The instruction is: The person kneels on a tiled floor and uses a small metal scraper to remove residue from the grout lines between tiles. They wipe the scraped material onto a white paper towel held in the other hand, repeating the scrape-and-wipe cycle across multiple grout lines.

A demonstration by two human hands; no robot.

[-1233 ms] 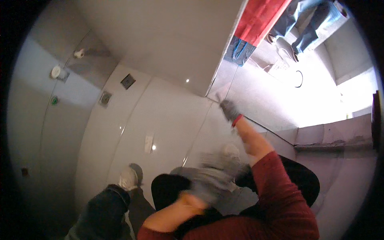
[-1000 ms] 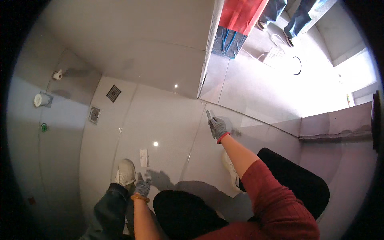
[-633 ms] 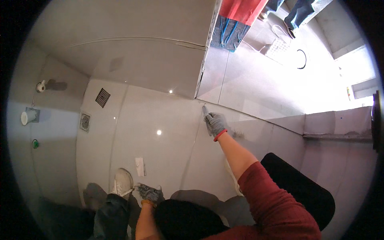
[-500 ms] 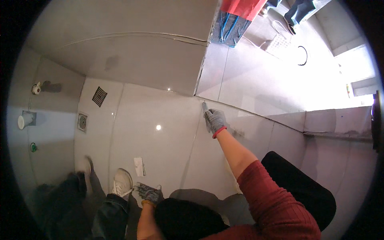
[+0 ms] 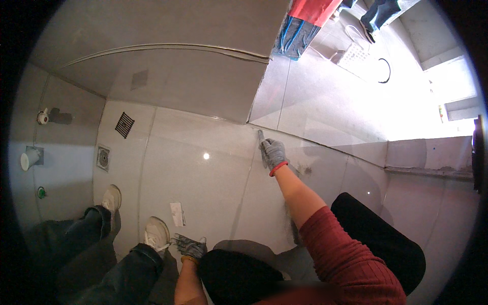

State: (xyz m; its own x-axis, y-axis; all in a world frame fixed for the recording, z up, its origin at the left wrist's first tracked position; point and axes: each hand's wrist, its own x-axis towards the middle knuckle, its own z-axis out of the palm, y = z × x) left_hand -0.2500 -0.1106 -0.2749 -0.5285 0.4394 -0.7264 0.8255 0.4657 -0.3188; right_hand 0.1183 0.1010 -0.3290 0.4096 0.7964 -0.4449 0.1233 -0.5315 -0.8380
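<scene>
My right hand [image 5: 274,152], in a grey glove with a red cuff, reaches forward to the floor. Its fingers are closed round a slim grey tool [image 5: 261,134], whose tip meets the tiles near the corner of the wall; the exact kind is too small to make out. My left hand [image 5: 189,247], in a grey glove with a yellow cuff, hovers low beside a white shoe. Its fingers are spread, with nothing visible in them. A white paper-like strip [image 5: 177,214] lies on the pale tiled floor [image 5: 198,183] ahead of it.
Another person's jeans and shoes [image 5: 156,231] are at the left. A square floor drain [image 5: 103,157] and a dark grate [image 5: 124,125] lie near the left wall, where pipe fittings [image 5: 31,158] stick out. Beyond the wall corner are a red-and-blue package [image 5: 300,30] and a white basket-like thing [image 5: 353,55].
At the left, the other person's far foot, blurred before, now shows clearly on the floor, a little farther forward. My hands have hardly moved.
</scene>
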